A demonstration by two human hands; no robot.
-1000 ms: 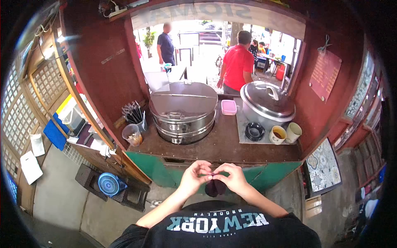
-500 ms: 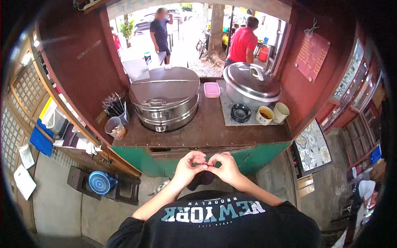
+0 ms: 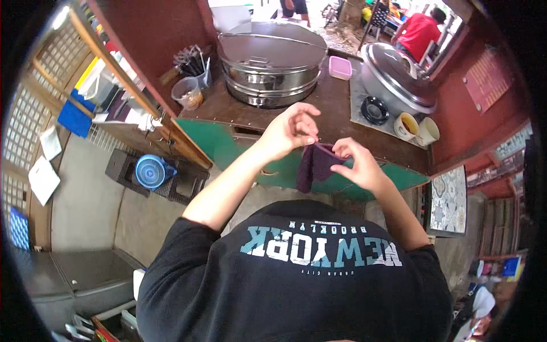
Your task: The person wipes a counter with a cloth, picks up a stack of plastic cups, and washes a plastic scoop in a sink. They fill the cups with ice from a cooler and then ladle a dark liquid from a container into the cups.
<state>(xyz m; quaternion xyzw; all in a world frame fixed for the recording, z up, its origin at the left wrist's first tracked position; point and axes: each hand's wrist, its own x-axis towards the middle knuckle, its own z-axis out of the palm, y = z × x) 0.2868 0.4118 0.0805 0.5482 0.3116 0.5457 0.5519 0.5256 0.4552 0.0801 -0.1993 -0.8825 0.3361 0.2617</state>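
A dark purple cloth [image 3: 320, 170] hangs in front of the counter, its upper edge stretched between my two hands. My left hand [image 3: 292, 132] pinches one corner between thumb and finger, the other fingers curled loosely above. On the other side, my right hand [image 3: 360, 164] grips the cloth's edge, thumb low and fingers on top. The lower part of the cloth droops in folds. Just beyond my hands is the brown counter top [image 3: 319, 122], with a large round steel steamer [image 3: 270, 57] nearest my left hand.
A lidded pot [image 3: 393, 80], a black bowl [image 3: 374, 110], two mugs [image 3: 406, 125] and a pink container [image 3: 340, 67] stand on the counter's right. At left are a plastic cup [image 3: 187, 94] and a utensil holder [image 3: 199, 71]. A blue fan [image 3: 152, 172] sits lower left. People are outside.
The view has tilted down and turned. My hands, together before, have moved apart and up toward the counter, and the purple cloth is now spread between them.
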